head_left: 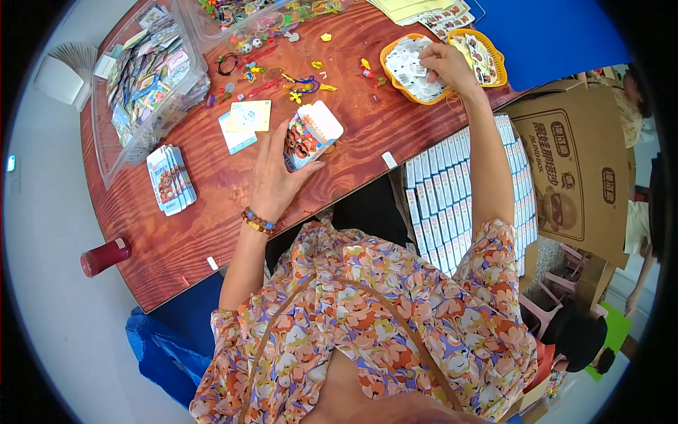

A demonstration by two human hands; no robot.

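My left hand (pixel 274 173) is wrapped round a small printed card box (pixel 308 136), tilted on the table with its white top flap raised. A yellow plastic basket (pixel 393 79) of small white printed slips (pixel 411 60) stands at the far right. Over its right side is my right hand (pixel 446 65), thumb and fingers pinched together among the slips. What they pinch is too small to make out. Just left of the box lie a pale yellow card (pixel 250 116) and a light blue card (pixel 237 141). Further left is a stack of flat printed boxes (pixel 171 180).
A clear bin (pixel 113 159) of packets stands at the left, another tub (pixel 205 28) of trinkets behind. Small toys (pixel 304 88) lie scattered mid-table. A second yellow basket (pixel 500 60) holds stickers. Below the right table edge, a large carton (pixel 572 162) adjoins rows of small boxes (pixel 441 198).
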